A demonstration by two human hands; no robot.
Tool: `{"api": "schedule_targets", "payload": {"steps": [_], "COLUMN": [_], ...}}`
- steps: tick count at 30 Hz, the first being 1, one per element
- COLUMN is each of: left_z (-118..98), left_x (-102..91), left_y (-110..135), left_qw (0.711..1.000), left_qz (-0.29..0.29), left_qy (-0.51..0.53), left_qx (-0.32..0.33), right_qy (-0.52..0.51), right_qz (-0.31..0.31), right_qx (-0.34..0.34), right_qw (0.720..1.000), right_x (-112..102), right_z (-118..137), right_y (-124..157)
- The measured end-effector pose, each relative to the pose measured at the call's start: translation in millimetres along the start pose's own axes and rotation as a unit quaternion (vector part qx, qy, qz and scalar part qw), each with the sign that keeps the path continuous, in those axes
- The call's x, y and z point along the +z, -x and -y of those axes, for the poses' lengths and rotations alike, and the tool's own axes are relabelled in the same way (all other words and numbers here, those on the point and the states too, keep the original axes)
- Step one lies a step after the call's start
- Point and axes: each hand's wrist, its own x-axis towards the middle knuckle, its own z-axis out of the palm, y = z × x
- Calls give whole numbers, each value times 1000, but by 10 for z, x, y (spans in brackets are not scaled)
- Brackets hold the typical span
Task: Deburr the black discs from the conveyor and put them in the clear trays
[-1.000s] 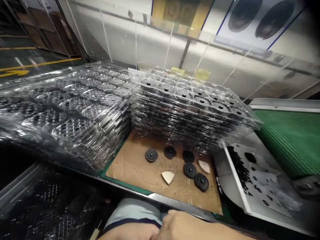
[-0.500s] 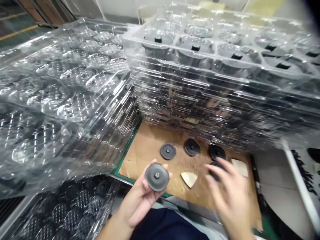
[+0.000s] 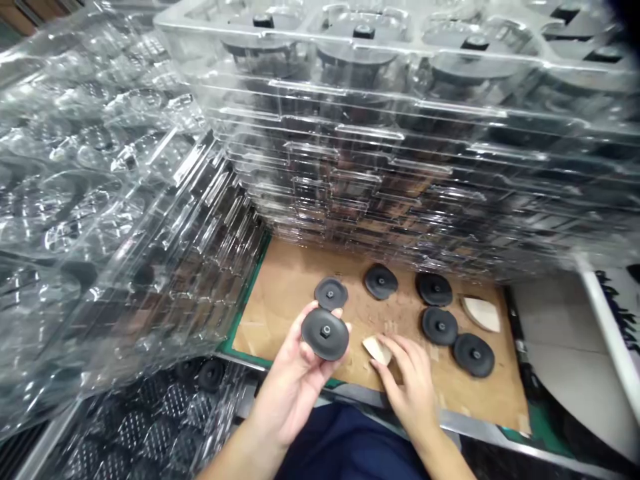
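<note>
My left hand [image 3: 295, 377] holds up a dark grey rounded disc [image 3: 325, 337] with a small nut-like post at its centre, fingers around its rim. Down on the brown sheet, my right hand [image 3: 407, 380] has thumb and fingers closed at the edges of a cream wedge-shaped piece [image 3: 374, 349], whose right part they cover. Just beyond the held disc lies a similar grey disc [image 3: 331, 293]. Others rest farther right, among them a dark disc [image 3: 381, 281] at the back and one [image 3: 474, 355] near the right side.
Tall stacks of clear plastic trays stand at the back [image 3: 350, 133] and left [image 3: 125, 220], the back one holding dark discs. A second cream piece [image 3: 481, 313] lies at the right of the brown cardboard sheet [image 3: 280, 280]. Lower left, another tray [image 3: 150, 427] holds dark parts.
My right hand has moved left from the discs on the right to the cream wedge and closed on it. My left hand still holds its disc. The view has shifted.
</note>
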Motion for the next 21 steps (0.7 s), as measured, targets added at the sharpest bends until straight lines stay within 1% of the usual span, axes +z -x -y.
{"api": "schedule_targets", "payload": {"steps": [2, 3, 5, 6, 8, 9, 10, 11, 12, 14, 15, 16, 19, 20, 21], "left_z": [16, 28, 60, 78, 116, 132, 145, 152, 155, 148, 140, 133, 123, 127, 136], "left_x": [12, 25, 71, 105, 183, 220, 249, 267, 272, 242, 212, 179, 107, 104, 116], "left_y": [7, 11, 22, 30, 53, 68, 85, 102, 117, 139, 145, 147, 144, 144, 145], "left_qw": [1000, 1000, 999, 999, 998, 998, 998, 998, 998, 998, 998, 998, 997, 997, 996], "left_qz": [2, 5, 5, 4, -3, -6, -6, -4, -1, 4, 5, 5, 5, 6, 9], "left_qy": [-8, -14, -32, -43, -59, -64, -65, -65, -64, -64, -65, -67, -78, -82, -86], "left_qx": [-1, 0, 5, 7, 2, -7, -16, -24, -28, -21, -12, -5, 5, 4, 2], "right_qy": [-27, -44, -99, -159, -268, -321, -367, -409, -446, -490, -496, -496, -485, -477, -467], "right_qz": [-3, 0, 4, 5, -5, -7, -8, -7, -4, 1, 6, 12, 23, 28, 33], "right_qx": [9, 16, 22, 23, 21, 37, 70, 122, 183, 291, 328, 354, 402, 411, 407], "right_qw": [1000, 999, 995, 987, 963, 946, 928, 904, 876, 822, 804, 793, 776, 776, 784], "right_x": [-117, -199, -380, -463, -574, -595, -595, -580, -555, -508, -497, -496, -563, -602, -646], "right_z": [92, 176, 410, 545, 799, 897, 965, 998, 995, 895, 812, 720, 481, 442, 432], "right_y": [-103, -181, -368, -464, -623, -671, -690, -680, -641, -494, -401, -305, -81, -46, -36]}}
